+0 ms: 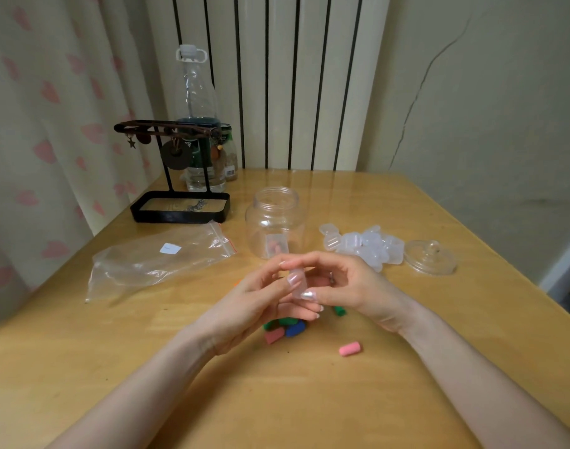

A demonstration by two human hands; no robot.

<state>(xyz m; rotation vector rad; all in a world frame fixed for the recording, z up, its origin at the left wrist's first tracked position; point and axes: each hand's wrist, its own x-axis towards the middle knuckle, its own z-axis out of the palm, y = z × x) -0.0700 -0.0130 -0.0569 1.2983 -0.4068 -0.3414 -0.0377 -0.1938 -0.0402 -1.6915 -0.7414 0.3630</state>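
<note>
Both hands meet above the middle of the wooden table (115, 351). My left hand (251, 303) and my right hand (351, 286) pinch one small translucent plastic case (299, 281) between their fingertips. Whether the case is shut cannot be told. Under the hands lie several coloured foam earplugs: a blue one (295, 328), a pink one (273, 336), green ones (339, 310), and a lone pink one (350, 348) nearer me. An open clear jar (274, 222) stands just beyond the hands, with one small case holding something pink at its bottom.
A pile of several empty translucent cases (364, 243) lies right of the jar, with the jar's clear lid (430, 257) beside it. An empty zip bag (157, 257) lies at left. A black jewellery stand (180, 205) and a big water bottle (197, 124) are at the back left.
</note>
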